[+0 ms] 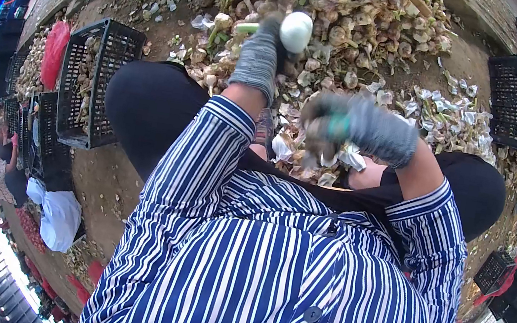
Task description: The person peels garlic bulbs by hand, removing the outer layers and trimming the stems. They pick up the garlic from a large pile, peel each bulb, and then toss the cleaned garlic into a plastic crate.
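Observation:
My left hand (262,58), in a grey knit glove, is closed round a garlic bulb (296,32) whose peeled white head shows at the fingertips; a pale green stem end sticks out on the other side. My right hand (351,125), gloved too and blurred by motion, is curled round something with a green part, too smeared to name. It hangs over loose white and brown skins (312,159) between my legs. Just beyond both hands rises a large heap of unpeeled garlic (354,15).
A black crate (100,81) with garlic stands at the left, beside a red net sack (55,54). Another black crate (511,102) is at the right. Peeled skins (454,124) litter the right side. Other people sit at the far left and far right edges.

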### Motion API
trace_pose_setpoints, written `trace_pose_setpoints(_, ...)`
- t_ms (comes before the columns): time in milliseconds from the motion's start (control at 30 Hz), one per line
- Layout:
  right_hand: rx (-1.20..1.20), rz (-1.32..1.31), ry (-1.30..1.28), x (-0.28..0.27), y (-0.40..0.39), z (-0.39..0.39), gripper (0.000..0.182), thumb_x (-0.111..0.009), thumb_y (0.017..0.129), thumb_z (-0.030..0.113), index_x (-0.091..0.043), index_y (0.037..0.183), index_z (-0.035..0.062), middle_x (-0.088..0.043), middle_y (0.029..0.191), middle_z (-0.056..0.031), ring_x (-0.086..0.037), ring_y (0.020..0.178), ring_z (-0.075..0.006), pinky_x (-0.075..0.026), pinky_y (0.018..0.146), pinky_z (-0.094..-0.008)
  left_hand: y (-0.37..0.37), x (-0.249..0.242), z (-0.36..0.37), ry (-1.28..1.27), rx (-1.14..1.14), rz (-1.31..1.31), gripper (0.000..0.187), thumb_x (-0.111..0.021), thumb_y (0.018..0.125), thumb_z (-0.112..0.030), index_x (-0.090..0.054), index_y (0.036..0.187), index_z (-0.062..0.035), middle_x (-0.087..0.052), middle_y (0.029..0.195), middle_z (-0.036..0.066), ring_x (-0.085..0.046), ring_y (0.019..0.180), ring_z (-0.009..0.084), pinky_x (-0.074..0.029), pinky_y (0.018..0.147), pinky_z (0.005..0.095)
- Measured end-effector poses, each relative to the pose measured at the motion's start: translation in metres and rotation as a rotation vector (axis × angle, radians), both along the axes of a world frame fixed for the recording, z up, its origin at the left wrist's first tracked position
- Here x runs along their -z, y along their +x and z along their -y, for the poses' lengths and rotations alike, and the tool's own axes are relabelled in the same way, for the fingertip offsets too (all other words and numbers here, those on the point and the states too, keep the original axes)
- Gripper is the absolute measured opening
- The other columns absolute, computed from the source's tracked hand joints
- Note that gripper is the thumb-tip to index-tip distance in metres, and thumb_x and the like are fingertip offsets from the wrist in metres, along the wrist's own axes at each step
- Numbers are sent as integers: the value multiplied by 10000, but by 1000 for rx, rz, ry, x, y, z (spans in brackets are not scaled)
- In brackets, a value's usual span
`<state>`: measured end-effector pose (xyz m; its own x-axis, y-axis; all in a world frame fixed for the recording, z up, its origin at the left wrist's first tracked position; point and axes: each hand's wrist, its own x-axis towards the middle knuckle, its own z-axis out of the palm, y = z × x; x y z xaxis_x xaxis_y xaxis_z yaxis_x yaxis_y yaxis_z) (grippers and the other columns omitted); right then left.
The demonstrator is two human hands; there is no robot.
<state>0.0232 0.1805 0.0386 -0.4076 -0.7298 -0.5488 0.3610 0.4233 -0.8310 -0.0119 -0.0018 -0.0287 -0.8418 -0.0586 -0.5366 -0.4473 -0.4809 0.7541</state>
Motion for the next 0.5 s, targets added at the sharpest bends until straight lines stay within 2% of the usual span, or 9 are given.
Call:
trace_pose_setpoints(33, -250, -35, 230, -2, -3, 3, 497, -611, 786, 379, -537, 1132, 30, -626, 985, -144, -645, 762, -208, -515, 722, -328, -2, -6, 4, 0, -2, 11, 426, -529, 812, -425, -577, 967, -31, -616, 730, 106, -596, 547, 181, -507, 429, 260)
trace_pose_setpoints(100, -638, -521, 527, 76, -13, -19, 577, -609, 768, 432, -523, 1188, 46, -592, 1100, -145, -638, 827, -274, -503, 771, -363, -5, -11, 8, 129, 5, -108, 417, -527, 815, -409, -571, 983, -30, -618, 767, 115, -607, 591, 194, -526, 492, 298)
trace_pose_setpoints(133, -697, -742, 812, 65, -21, -17, 510, -586, 766, 494, -601, 1094, 104, -638, 982, -144, -616, 899, -298, -476, 801, -379, -5, -11, 10, 192, 4, -161, 413, -526, 816, -401, -568, 991, -29, -619, 786, 119, -612, 612, 201, -535, 524, 317)
trace_pose_setpoints(167, -625, -589, 911, 124, -51, -46, 462, -559, 787, 481, -630, 1015, 86, -632, 961, -169, -614, 894, -309, -474, 801, -382, -2, -10, 12, 255, 1, -214, 409, -525, 818, -393, -566, 999, -29, -619, 804, 123, -617, 634, 207, -544, 555, 336)
trace_pose_setpoints(200, -419, -512, 1001, 136, -71, -55, 399, -551, 793, 418, -646, 944, 61, -622, 951, -189, -601, 900, -336, -473, 797, -392, -2, -9, 14, 318, -5, -266, 405, -524, 819, -385, -563, 1006, -29, -620, 823, 128, -623, 656, 213, -553, 587, 355)
trace_pose_setpoints(233, -401, -787, 964, 120, -81, -55, 327, -547, 790, 314, -634, 970, 55, -617, 959, -192, -590, 904, -351, -472, 793, -395, -2, -10, 16, 379, -11, -320, 401, -523, 821, -377, -560, 1014, -28, -621, 841, 132, -628, 678, 220, -563, 619, 374)
trace_pose_setpoints(267, -247, -823, 903, 126, -92, -63, 287, -544, 771, 206, -617, 1002, 53, -611, 963, -204, -586, 916, -349, -465, 807, -401, -1, -13, 20, 518, 81, -357, 292, -546, 808, -243, -572, 1018, -42, -623, 866, 116, -628, 763, 234, -559, 688, 396)
trace_pose_setpoints(300, -284, -895, 976, 141, -102, -68, 288, -540, 765, 146, -601, 1033, 58, -605, 984, -206, -581, 934, -343, -456, 826, -405, -2, -14, 21, 561, 102, -375, 288, -548, 806, -235, -572, 1016, -39, -623, 864, 117, -628, 762, 236, -561, 684, 395)
trace_pose_setpoints(500, -368, -703, 956, 199, -99, -31, 295, -554, 771, 143, -581, 1047, 43, -604, 991, -203, -579, 946, -339, -454, 835, -407, -12, -14, 15, 366, -190, -249, 266, -556, 794, -186, -574, 1002, -20, -623, 851, 123, -630, 752, 248, -569, 657, 391)
